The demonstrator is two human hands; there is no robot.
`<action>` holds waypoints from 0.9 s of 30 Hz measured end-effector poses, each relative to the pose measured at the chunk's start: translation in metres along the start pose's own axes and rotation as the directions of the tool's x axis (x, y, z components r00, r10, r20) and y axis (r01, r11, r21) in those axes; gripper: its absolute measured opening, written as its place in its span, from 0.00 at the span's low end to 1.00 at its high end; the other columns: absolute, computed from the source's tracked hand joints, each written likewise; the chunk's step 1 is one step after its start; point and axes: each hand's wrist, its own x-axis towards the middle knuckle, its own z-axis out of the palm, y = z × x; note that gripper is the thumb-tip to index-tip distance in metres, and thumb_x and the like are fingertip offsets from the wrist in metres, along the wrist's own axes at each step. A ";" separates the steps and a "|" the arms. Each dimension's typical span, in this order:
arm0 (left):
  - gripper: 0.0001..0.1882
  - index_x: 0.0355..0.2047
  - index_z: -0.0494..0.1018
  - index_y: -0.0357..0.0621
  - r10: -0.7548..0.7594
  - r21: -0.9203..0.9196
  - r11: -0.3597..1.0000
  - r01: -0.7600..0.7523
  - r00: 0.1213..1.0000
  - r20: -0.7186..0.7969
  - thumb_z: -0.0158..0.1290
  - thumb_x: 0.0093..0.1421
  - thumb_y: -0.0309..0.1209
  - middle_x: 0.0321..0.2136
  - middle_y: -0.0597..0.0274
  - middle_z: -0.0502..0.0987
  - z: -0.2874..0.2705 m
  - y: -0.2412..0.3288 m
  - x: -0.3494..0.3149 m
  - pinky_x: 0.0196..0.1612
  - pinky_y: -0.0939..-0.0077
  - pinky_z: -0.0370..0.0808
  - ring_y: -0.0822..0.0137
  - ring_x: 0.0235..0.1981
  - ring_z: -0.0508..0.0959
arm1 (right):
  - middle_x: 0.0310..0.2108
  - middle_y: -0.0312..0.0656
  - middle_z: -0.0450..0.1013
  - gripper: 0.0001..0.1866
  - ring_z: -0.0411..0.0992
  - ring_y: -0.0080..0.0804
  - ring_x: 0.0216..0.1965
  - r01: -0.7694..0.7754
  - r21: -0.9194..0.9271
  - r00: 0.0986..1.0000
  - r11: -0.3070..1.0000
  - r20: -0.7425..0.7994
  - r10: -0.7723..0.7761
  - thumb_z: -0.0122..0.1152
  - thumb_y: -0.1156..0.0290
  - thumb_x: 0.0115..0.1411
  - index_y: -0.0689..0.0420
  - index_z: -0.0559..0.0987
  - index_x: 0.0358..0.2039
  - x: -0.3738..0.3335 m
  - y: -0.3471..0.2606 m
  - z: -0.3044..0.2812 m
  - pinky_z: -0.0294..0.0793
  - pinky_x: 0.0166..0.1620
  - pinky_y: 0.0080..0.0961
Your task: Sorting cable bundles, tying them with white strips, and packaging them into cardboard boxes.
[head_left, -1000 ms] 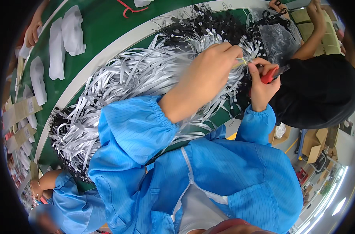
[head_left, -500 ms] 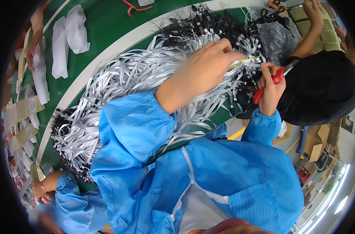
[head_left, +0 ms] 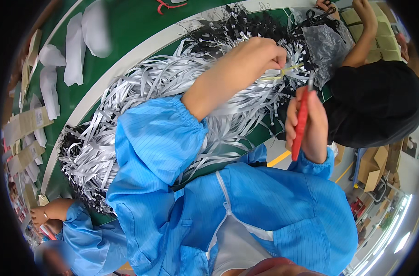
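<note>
Fingers of the left hand [head_left: 261,51], in the head view, bunch narrowly at the yellow tie [head_left: 288,71] around a bundle in the silvery-white straps [head_left: 165,76]; whether they grip it, I cannot tell; the right hand [head_left: 318,120] curls around red-handled snips [head_left: 301,123], their tip upward, just beside the bundle; the straps lie heaped along the near edge of the green table [head_left: 126,30], the tied bundle toward its right end; black cords [head_left: 239,28] fringe the heap's far side; a clear plastic bag [head_left: 328,48] sits beside them.
</note>
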 end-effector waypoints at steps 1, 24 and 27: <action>0.06 0.35 0.78 0.39 -0.001 -0.002 1.000 0.001 1.000 0.001 0.57 0.61 0.29 0.32 0.54 0.80 0.002 0.000 -0.002 0.36 0.60 0.77 0.50 0.36 0.81 | 0.18 0.36 0.63 0.19 0.60 0.23 0.10 -0.001 0.000 1.000 1.000 -0.002 0.001 0.43 0.50 0.75 0.55 0.65 0.42 0.000 0.004 0.003 0.64 0.14 0.19; 0.05 0.36 0.73 0.43 -0.181 0.153 0.972 0.180 0.984 -0.008 0.55 0.64 0.30 0.33 0.57 0.76 0.004 0.013 -0.012 0.36 0.57 0.75 0.48 0.35 0.79 | 0.16 0.35 0.63 0.18 0.60 0.24 0.06 -0.243 0.083 0.970 0.966 0.007 0.244 0.45 0.52 0.75 0.55 0.66 0.40 0.002 0.033 0.011 0.62 0.09 0.21; 0.05 0.36 0.73 0.42 -0.163 0.133 0.978 0.162 0.987 -0.005 0.54 0.64 0.30 0.33 0.56 0.76 0.004 0.013 -0.010 0.35 0.58 0.75 0.48 0.35 0.79 | 0.17 0.35 0.63 0.18 0.61 0.24 0.06 -0.192 0.044 0.979 0.980 -0.053 0.194 0.43 0.52 0.76 0.55 0.66 0.40 0.000 0.036 0.020 0.62 0.09 0.21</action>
